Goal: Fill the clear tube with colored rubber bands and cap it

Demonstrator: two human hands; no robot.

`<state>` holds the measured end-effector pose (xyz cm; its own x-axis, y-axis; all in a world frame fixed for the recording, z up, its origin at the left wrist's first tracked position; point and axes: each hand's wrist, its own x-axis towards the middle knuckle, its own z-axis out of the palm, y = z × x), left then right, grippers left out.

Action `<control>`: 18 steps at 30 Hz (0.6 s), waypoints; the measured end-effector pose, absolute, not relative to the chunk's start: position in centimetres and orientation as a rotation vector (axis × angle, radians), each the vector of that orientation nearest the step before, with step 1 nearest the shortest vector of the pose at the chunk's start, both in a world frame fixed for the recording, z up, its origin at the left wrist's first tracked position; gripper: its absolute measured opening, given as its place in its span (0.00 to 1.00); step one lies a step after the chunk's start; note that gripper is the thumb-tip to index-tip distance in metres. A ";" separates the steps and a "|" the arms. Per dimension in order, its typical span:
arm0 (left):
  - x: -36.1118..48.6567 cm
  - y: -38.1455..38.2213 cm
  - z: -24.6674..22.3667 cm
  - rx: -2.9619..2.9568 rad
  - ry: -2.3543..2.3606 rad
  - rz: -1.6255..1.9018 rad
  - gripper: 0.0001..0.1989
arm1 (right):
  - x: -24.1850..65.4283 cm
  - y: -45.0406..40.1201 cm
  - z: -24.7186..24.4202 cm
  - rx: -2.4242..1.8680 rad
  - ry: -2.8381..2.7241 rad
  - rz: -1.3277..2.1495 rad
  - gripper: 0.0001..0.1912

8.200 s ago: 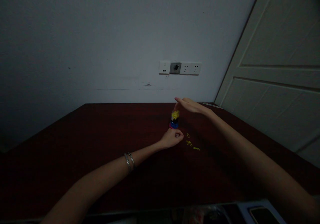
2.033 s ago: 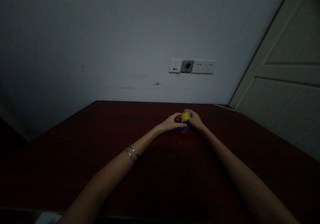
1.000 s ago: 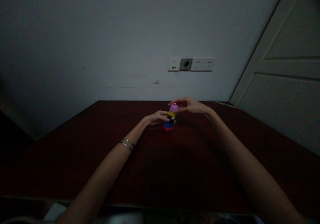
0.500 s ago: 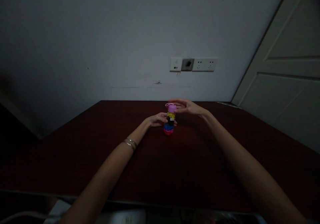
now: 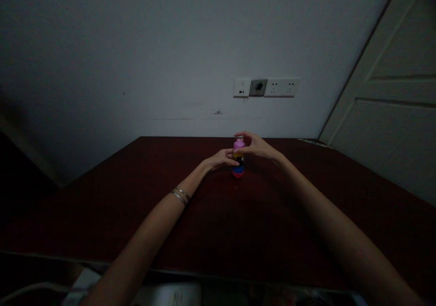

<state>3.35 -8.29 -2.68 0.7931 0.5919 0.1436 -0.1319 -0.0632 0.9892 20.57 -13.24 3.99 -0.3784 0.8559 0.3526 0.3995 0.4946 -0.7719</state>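
Note:
A small bottle [image 5: 239, 168] with a pink cap and yellow, black, blue and red bands stands nearly upright toward the back of the dark red table [image 5: 218, 224]. My left hand [image 5: 220, 158] is wrapped round the bottle's middle from the left, its thumb across the front. From the right, my right hand [image 5: 254, 146] grips the pink cap [image 5: 239, 143] between thumb and fingers. The fingertips behind the bottle are hidden.
Behind the table, a wall [image 5: 184, 69] carries a row of sockets [image 5: 282, 87]. A pale panelled door [image 5: 391, 115] is at the right. A cable [image 5: 34, 287] and a white object [image 5: 180, 294] lie below the table's front edge.
The bottle has moved slightly right and back and is more upright. My right hand has closed further round the cap, and my left hand has shifted right with the bottle.

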 end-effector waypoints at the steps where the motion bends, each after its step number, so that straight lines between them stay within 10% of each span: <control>1: 3.5 -8.3 -2.6 1.536 0.391 0.634 0.27 | 20.5 -13.3 3.9 -1.041 -1.975 0.730 0.35; 18: 3.2 -7.9 -2.3 1.658 0.527 0.667 0.23 | 21.8 -11.7 2.8 -1.005 -1.915 0.783 0.39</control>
